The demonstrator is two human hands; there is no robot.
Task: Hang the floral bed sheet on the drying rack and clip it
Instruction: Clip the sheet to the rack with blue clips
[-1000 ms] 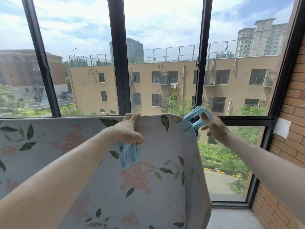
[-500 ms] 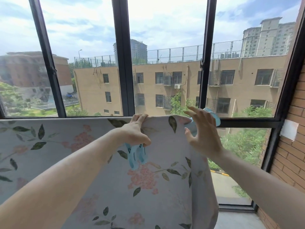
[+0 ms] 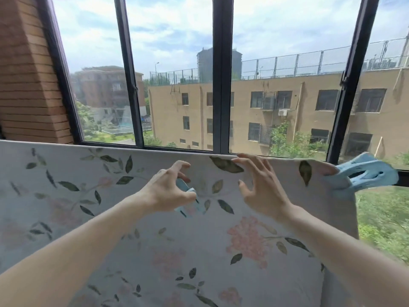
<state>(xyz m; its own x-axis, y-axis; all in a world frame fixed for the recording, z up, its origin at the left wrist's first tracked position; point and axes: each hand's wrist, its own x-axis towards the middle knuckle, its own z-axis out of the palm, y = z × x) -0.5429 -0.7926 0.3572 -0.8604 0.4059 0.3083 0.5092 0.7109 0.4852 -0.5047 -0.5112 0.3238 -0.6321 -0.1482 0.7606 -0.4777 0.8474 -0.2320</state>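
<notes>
The floral bed sheet (image 3: 155,244), white with green leaves and pink flowers, hangs over a rail that it hides completely. A light blue clip (image 3: 365,175) is clamped on the sheet's top right corner. My left hand (image 3: 168,191) hovers just in front of the sheet's top edge, fingers curled, with another light blue clip (image 3: 188,200) held in its palm. My right hand (image 3: 259,185) is spread open, its fingertips at the sheet's top fold, holding nothing.
Dark window frames (image 3: 221,85) stand right behind the sheet, with buildings and trees outside. A brick wall (image 3: 26,85) closes the left side. The sheet's right edge (image 3: 352,218) hangs free near the right window pane.
My view has swung left. My right hand has let go of the clip, now clamped on the corner, and moved left along the top edge. My left hand has lifted off the fold.
</notes>
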